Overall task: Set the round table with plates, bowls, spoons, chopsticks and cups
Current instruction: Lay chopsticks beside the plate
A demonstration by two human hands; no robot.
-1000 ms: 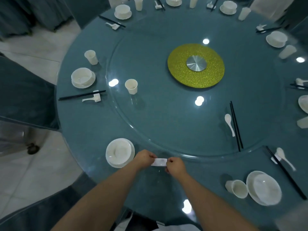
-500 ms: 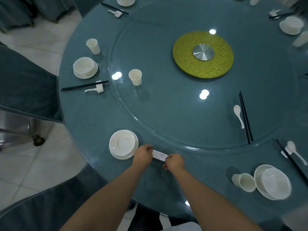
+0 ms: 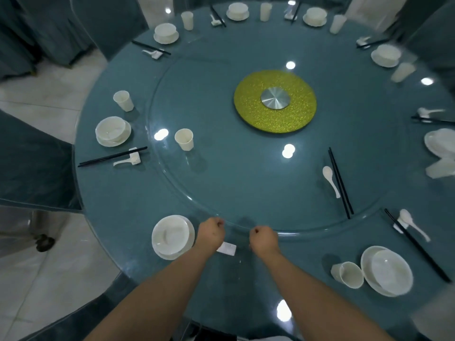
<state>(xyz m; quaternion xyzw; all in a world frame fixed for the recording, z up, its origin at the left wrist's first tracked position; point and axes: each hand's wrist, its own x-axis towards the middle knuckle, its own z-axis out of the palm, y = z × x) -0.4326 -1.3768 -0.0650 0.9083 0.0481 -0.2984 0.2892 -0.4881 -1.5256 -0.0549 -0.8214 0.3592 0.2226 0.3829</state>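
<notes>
My left hand and my right hand sit side by side at the near rim of the glass turntable, fingers curled at its edge. Between my wrists a small white chopstick rest lies on the table, free of both hands. Just left of my left hand a white bowl stands on a plate. On the turntable are a lone cup, a white spoon and black chopsticks.
A bowl on a plate, a tipped cup, and a spoon and chopsticks lie at the near right. Several full settings ring the table's rim. A yellow disc marks the centre. Covered chairs stand at the left.
Both hands have let go of the white rest, which now lies on the table. They moved forward to the turntable's rim, and my view has lifted to show more of the far table.
</notes>
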